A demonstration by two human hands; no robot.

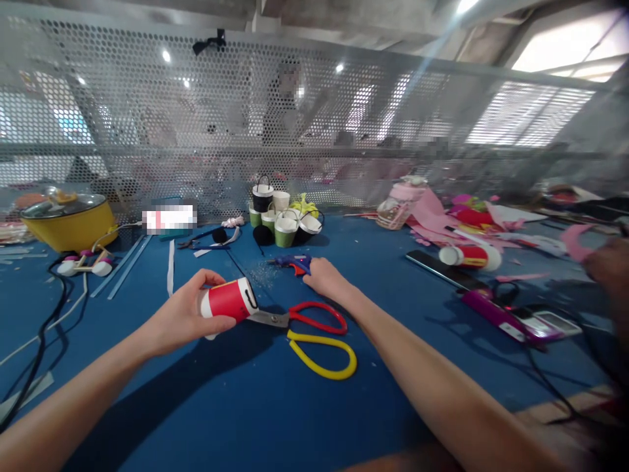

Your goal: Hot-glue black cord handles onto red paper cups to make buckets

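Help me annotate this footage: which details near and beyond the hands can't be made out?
All in the head view:
- Glue gun: its grip, covered by the right hand.
- Red-and-white cup: part of its side, behind the left hand's fingers; its far side is turned away.
- Scissors: part of the blades, behind the cup.
- Another person's hand: blurred, cut off by the right edge.
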